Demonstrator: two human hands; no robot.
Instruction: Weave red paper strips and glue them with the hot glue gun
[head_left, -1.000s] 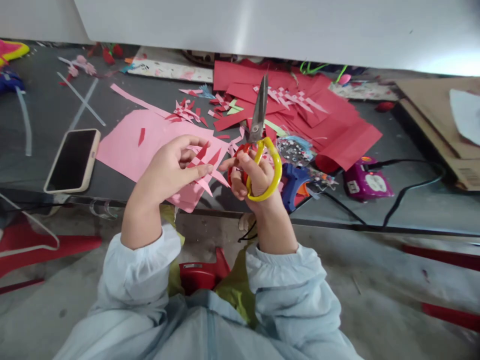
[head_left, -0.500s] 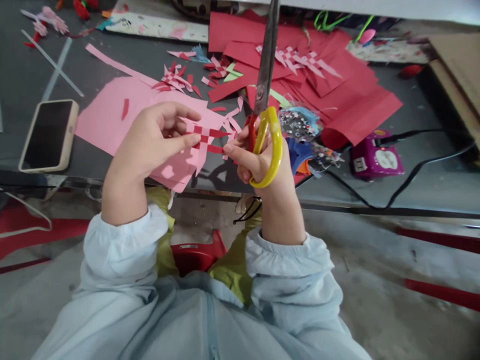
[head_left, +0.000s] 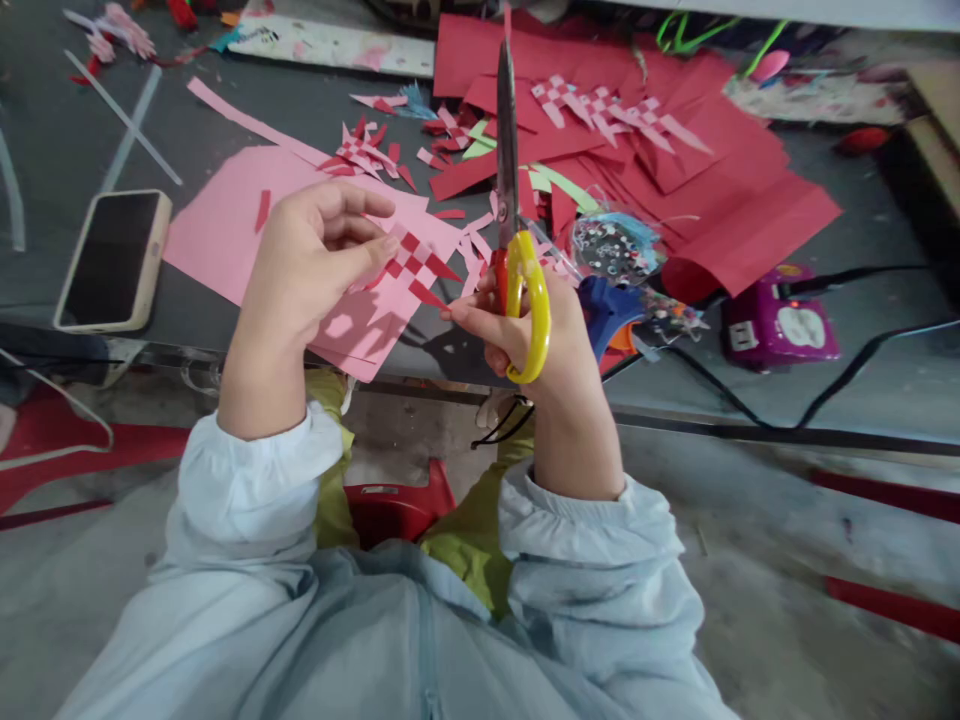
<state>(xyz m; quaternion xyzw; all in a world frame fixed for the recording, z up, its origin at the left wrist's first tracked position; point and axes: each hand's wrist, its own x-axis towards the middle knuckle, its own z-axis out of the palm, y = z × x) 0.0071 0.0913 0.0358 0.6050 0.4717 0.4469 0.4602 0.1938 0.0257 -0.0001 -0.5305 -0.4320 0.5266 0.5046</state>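
Observation:
Between thumb and fingers, my left hand (head_left: 300, 260) pinches a small woven paper piece (head_left: 414, 258), checked in red and pink, with pointed strip ends. The fingertips of my right hand (head_left: 529, 325) meet the tip of one red strip at its lower right. Hooked in that same hand is a pair of scissors (head_left: 534, 300) with yellow and red handles, its blades pointing up and away from me. Below the woven piece lie pink paper sheets (head_left: 225, 225). Small red and pink cuttings (head_left: 364, 150) lie beyond my hands.
Red paper sheets (head_left: 750, 200) cover the back right, with more woven pieces (head_left: 600, 105) on top. A phone (head_left: 112, 262) lies at the left. Toward the right are a bag of beads (head_left: 615, 245), a purple box (head_left: 780, 325) and a black cable (head_left: 847, 375).
The woven piece has turned, its strip ends now slanting down to the right. The scissors have swung more upright in my right hand. The whole view has shifted slightly.

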